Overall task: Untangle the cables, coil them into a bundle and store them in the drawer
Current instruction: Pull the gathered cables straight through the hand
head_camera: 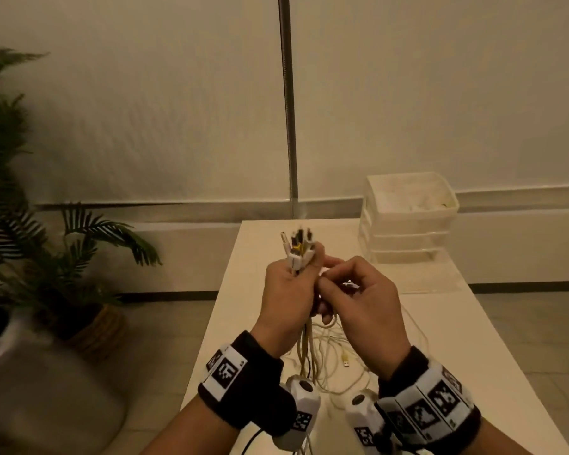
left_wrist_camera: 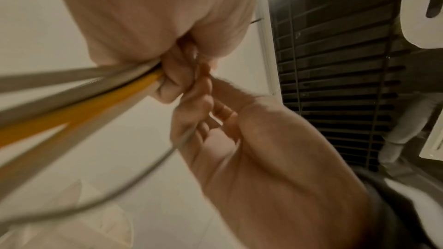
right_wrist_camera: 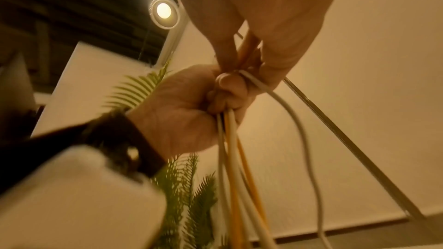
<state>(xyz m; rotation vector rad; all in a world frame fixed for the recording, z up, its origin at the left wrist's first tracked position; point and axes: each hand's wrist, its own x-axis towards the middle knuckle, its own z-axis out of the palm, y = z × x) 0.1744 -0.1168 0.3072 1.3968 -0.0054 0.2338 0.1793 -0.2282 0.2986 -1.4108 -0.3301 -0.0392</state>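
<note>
We hold the cables (head_camera: 304,343) upright in our left hand (head_camera: 284,297), its fingers (right_wrist_camera: 230,84) curled tight around the gathered strands, white ones with a yellow one among them, so the bundle's long axis runs straight up and down through the fist. Below the fingers the loose lengths hang to the counter (head_camera: 440,339) and lie there in slack loops, not yet coiled. Touching the left hand on its right side, our right hand (head_camera: 358,300) has its fingers bent and pinching one thin strand where it leaves the bundle. Above the left fingers the plug ends (head_camera: 298,247) fan out. Beyond both hands and to the right, nearer the right hand, stands the white drawer unit (head_camera: 408,218), well apart, so we judge that hand would reach it first.
</note>
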